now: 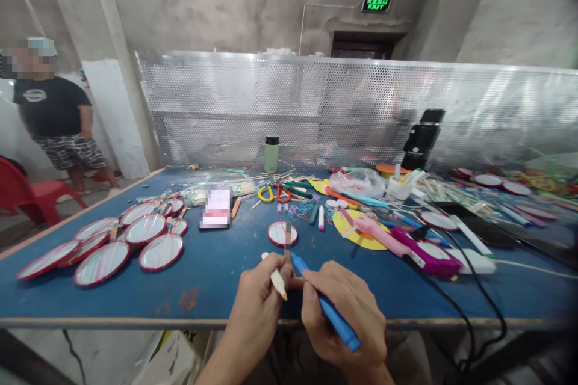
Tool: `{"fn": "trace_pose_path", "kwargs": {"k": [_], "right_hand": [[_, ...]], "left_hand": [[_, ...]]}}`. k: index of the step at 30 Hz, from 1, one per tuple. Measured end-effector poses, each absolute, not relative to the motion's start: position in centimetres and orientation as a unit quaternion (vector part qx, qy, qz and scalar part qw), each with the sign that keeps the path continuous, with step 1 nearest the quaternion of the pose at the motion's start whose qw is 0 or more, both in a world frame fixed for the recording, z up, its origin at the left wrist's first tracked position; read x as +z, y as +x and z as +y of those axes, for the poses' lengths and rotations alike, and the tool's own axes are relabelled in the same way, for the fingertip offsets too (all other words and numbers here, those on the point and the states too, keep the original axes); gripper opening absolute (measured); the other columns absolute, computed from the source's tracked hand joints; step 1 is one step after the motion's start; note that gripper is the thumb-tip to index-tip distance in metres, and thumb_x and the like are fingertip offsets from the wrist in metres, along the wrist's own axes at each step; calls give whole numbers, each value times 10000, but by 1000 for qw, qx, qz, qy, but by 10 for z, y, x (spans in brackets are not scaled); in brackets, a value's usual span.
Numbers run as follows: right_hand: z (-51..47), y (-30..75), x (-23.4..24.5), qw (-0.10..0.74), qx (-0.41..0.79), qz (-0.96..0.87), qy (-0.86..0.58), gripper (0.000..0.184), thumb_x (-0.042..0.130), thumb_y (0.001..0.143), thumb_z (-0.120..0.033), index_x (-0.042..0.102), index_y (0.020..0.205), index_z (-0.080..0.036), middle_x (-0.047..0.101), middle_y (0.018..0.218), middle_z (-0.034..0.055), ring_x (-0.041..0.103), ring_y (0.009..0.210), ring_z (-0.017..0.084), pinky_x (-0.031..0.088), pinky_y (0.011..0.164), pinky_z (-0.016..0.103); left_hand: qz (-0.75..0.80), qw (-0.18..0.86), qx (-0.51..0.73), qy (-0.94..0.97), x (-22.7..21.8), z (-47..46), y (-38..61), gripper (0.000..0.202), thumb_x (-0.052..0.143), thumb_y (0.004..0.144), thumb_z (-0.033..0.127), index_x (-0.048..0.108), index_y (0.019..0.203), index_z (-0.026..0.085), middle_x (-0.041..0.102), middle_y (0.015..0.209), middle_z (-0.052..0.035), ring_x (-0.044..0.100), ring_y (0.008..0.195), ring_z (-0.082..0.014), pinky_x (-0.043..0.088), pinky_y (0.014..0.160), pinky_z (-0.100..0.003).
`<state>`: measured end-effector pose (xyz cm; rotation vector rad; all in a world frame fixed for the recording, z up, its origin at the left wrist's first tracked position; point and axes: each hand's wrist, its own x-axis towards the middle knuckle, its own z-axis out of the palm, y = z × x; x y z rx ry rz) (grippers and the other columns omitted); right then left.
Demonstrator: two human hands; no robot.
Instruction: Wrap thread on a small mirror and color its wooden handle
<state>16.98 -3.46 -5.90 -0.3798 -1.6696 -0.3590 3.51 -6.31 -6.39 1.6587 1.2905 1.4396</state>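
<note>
My left hand (259, 295) is closed around a flat wooden stick (288, 251), whose upper part looks grey. Tucked in the same fingers is a white marker (277, 284) with an orange tip pointing down. Beyond the fingertips, the stick's far end overlaps a small round white disc (274, 233) with a red rim; whether they are joined, I cannot tell. My right hand (345, 313) grips a blue marker (332, 316) like a pen, its upper end toward me. The marker's front end is close beside the stick; contact is unclear.
Several red-rimmed discs (102, 263) lie overlapping at the left. A phone (217, 207), green bottle (271, 155) and yellow disc (356, 222) stand or lie farther back. Pink glue gun (383, 234), purple power strip (427, 252) and black cables occupy the right. A person (54, 108) stands far left.
</note>
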Motion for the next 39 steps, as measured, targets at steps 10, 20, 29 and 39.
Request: {"fn": "trace_pose_path", "kwargs": {"k": [10,20,29,39], "right_hand": [[-35,169,-58,630,-160,-742,-166,162,586,810,-49,642,934,-138,684,699,48,677,650,180,561,609,316],[-34,168,-57,639,-165,-733,-168,156,592,807,-36,638,916,-137,681,696,43,674,645,175,555,606,308],[-35,168,-58,642,-166,-729,-168,161,585,805,-37,640,919,-137,684,701,40,670,643,168,565,620,312],[-34,169,-58,644,-175,-726,-168,170,592,796,-37,644,918,-142,689,697,44,674,628,171,570,615,311]], "left_hand": [[493,292,536,620,-64,-62,36,311,446,966,341,526,719,170,496,648,43,431,635,-114,344,594,-189],[492,299,537,617,-63,-63,35,320,442,967,364,511,718,174,504,673,35,437,653,-121,359,606,-192],[490,294,541,617,-62,-62,35,323,452,965,350,509,700,176,505,647,39,444,630,-117,360,593,-185],[485,290,548,617,-61,-63,36,299,468,955,325,525,703,175,489,641,39,431,621,-117,359,576,-181]]}}
